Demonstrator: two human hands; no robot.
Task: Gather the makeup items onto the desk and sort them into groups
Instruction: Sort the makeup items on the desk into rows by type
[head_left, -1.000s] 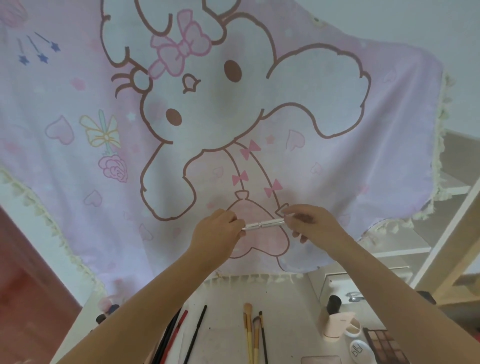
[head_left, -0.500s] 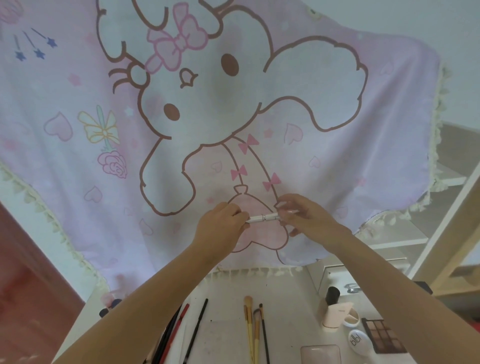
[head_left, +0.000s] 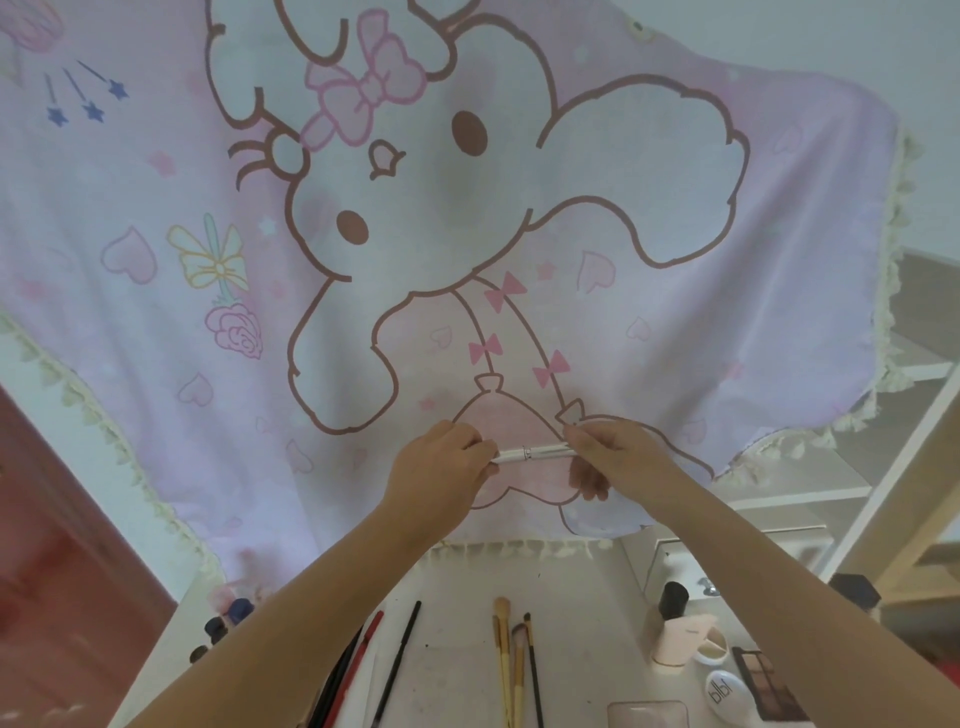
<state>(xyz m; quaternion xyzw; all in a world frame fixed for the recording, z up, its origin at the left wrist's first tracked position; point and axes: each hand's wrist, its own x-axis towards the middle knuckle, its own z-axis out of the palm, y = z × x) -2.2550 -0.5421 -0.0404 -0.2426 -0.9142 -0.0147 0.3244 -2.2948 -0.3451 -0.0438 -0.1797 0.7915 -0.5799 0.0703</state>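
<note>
Both hands are raised above the white desk and hold a thin white pen-like makeup stick level between them. My left hand grips its left end and my right hand pinches its right end. Below on the desk lie dark and red pencils, a group of makeup brushes, a pink bottle with a black cap, an eyeshadow palette, a white compact and a pink case. My left forearm hides part of the pencils.
A pink cartoon cloth hangs behind the desk. Small dark bottles stand at the desk's back left. A white drawer unit and a wooden frame are on the right, a red door on the left.
The hands stay together on the white stick. The view has shifted slightly; more of the desk items show at the bottom than a second ago.
</note>
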